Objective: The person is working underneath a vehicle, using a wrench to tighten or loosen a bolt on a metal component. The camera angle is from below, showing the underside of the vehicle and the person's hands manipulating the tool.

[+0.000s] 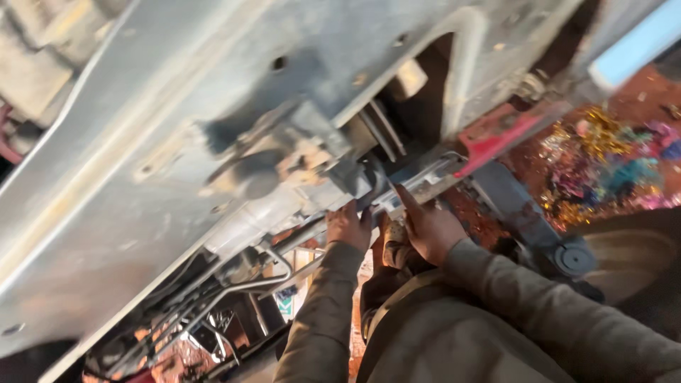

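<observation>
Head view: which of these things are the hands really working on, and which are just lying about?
In hand: left hand and right hand on the shiny metal bar under the grey vehicle underside.

Lying about: red jack part; colourful tinsel; black wheel.

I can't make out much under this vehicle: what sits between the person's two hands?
In the head view, a shiny metal bar runs between the left hand and right hand; both touch it, though their grip is blurred.

My left hand (347,225) and right hand (429,228) press up against a metal bracket (397,191), red lever (496,142) at two o'clock.
</observation>
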Action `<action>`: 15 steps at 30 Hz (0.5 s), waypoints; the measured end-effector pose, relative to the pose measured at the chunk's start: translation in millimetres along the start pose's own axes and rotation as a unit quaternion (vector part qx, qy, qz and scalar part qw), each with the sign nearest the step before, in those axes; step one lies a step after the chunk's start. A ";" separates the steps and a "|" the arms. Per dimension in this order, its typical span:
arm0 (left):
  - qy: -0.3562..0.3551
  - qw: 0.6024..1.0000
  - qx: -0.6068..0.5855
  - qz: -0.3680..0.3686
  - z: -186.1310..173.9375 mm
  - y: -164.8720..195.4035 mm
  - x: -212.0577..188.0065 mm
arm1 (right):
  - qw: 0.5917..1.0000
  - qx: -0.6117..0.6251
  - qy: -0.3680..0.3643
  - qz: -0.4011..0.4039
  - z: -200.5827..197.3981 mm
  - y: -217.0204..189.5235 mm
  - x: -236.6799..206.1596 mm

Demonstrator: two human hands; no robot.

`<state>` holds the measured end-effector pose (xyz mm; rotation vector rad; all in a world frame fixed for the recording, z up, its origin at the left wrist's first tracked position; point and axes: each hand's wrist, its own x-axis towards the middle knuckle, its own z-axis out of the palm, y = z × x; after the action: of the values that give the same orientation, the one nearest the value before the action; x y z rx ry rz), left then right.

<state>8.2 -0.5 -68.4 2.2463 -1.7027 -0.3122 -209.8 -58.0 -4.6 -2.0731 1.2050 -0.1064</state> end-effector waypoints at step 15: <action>-0.028 0.999 -0.034 0.015 -1.1 -8.0 -0.2 | 0.999 0.013 0.020 -0.026 -26.6 -16.0 -3.8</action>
<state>15.7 1.9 -70.2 2.1812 -1.7243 -0.4242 -211.1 -64.7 26.0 -2.0894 1.1688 -0.1866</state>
